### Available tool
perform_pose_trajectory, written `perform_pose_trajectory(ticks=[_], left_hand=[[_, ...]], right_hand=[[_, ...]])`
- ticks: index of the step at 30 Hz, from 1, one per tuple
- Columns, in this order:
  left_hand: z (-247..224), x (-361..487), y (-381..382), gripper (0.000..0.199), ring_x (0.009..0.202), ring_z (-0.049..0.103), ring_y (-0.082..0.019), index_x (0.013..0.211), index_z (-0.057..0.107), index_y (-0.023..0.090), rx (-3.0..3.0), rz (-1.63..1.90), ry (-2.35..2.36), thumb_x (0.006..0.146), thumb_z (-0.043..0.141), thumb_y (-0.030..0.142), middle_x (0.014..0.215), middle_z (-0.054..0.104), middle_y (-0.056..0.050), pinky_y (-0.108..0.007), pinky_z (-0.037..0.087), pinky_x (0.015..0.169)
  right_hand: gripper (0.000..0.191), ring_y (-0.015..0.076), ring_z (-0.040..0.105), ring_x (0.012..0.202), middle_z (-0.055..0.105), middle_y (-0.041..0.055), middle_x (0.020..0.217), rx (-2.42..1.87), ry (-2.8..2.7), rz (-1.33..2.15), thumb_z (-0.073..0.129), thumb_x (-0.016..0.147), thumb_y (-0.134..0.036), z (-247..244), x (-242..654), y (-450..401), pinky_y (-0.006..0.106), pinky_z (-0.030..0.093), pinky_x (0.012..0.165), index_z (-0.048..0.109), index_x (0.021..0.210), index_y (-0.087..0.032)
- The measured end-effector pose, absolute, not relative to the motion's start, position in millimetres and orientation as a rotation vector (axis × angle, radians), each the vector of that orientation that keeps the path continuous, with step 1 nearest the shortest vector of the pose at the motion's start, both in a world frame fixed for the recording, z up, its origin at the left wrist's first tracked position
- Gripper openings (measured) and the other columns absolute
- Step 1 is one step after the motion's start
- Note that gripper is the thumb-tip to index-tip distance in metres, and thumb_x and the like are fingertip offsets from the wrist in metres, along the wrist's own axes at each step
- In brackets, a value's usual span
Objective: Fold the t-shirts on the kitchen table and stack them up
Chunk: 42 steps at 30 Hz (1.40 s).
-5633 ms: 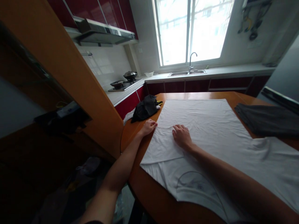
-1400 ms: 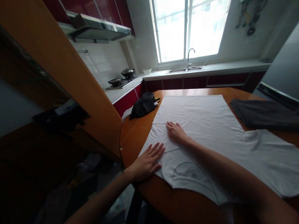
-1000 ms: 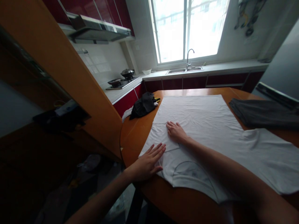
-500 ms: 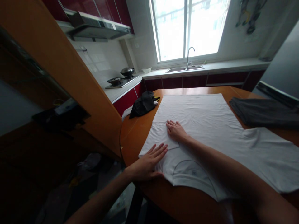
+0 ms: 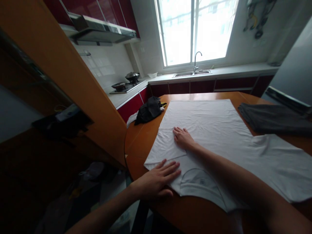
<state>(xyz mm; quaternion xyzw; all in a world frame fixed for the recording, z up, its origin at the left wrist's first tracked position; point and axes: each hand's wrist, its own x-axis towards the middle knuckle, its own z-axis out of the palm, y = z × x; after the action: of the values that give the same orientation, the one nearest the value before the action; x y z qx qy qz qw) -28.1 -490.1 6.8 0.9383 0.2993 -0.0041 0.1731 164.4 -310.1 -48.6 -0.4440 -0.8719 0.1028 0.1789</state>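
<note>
White T-shirt (image 5: 214,125), spread on the tabletop (image 5: 138,141).
Left hand (image 5: 158,180) lies open by the collar (image 5: 201,191), right hand (image 5: 183,138) flat on the body, neither gripping; a sideways drag by either could ruck the shirt (thin, creasing readily, I'd judge). Collar faces the near edge, hem (image 5: 201,100) the far; long axis between.

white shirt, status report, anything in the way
Left hand, right hand open, resting on white shirt. It's spread over table, lightly creased. Dark cloth to its right.
</note>
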Motion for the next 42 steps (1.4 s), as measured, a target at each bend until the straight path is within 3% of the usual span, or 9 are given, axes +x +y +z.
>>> perform_pose_trajectory(ticks=[4,8,13,20,28,36,42], left_hand=[[5.6,-49.5,-465.3,0.062,0.153,0.021,-0.023,0.161,0.019,0.027,2.638,0.158,1.065,0.105,0.030,0.053,0.166,0.024,-0.005,-0.044,0.015,0.126],[-16.2,-76.8,-441.7,0.066,0.154,0.014,-0.028,0.161,0.021,0.022,2.591,0.120,1.469,0.105,0.028,0.055,0.166,0.019,-0.011,-0.052,0.015,0.124],[-23.1,-92.2,-431.4,0.073,0.155,0.009,-0.030,0.162,0.017,0.024,2.588,-0.027,1.412,0.102,0.033,0.062,0.168,0.011,-0.011,-0.053,0.013,0.123],[-10.3,-73.8,-355.8,0.071,0.154,0.018,-0.026,0.159,0.028,0.015,2.580,0.342,1.547,0.104,0.024,0.060,0.165,0.023,-0.015,-0.048,0.018,0.123],[-51.4,-71.4,-316.2,0.070,0.155,0.012,-0.028,0.160,0.024,0.019,2.554,0.114,1.636,0.103,0.024,0.060,0.167,0.015,-0.013,-0.053,0.014,0.122],[-45.4,-71.6,-316.4,0.070,0.155,0.008,-0.028,0.161,0.019,0.018,2.559,0.024,1.654,0.104,0.021,0.058,0.167,0.009,-0.013,-0.055,0.014,0.122],[-31.5,-63.7,-305.6,0.079,0.154,0.008,-0.034,0.162,0.018,0.020,2.600,-0.022,1.636,0.100,0.024,0.067,0.167,0.008,-0.016,-0.062,0.015,0.119]], right_hand=[[0.050,0.0234,0.032,0.147,0.040,0.0121,0.159,-1.258,-2.455,0.296,0.039,0.096,-0.023,-47.0,164.3,-311.5,0.046,0.018,0.120,0.049,0.145,-0.015],[0.051,0.0232,0.031,0.148,0.039,0.0131,0.159,-1.258,-2.457,0.320,0.039,0.096,-0.023,-44.2,164.6,-312.9,0.046,0.018,0.120,0.049,0.145,-0.014],[0.052,0.0243,0.032,0.148,0.039,0.0134,0.159,-1.258,-2.452,0.331,0.040,0.096,-0.024,-44.9,164.6,-311.7,0.047,0.017,0.121,0.049,0.145,-0.012],[0.051,0.0242,0.032,0.147,0.039,0.0142,0.159,-1.242,-2.440,0.328,0.040,0.096,-0.023,-47.4,164.0,-310.5,0.047,0.017,0.120,0.050,0.145,-0.013],[0.050,0.0244,0.033,0.147,0.040,0.0143,0.158,-1.223,-2.435,0.322,0.043,0.095,-0.023,-50.9,164.0,-307.7,0.047,0.018,0.120,0.050,0.144,-0.014],[0.051,0.0241,0.035,0.147,0.042,0.0145,0.157,-1.235,-2.359,0.392,0.046,0.094,-0.021,-37.1,164.6,-305.9,0.050,0.022,0.119,0.050,0.144,-0.013],[0.046,0.0233,0.045,0.140,0.053,0.0152,0.148,-1.233,-2.139,0.244,0.050,0.092,-0.016,3.9,216.8,-316.8,0.042,0.031,0.117,0.060,0.136,-0.012]])
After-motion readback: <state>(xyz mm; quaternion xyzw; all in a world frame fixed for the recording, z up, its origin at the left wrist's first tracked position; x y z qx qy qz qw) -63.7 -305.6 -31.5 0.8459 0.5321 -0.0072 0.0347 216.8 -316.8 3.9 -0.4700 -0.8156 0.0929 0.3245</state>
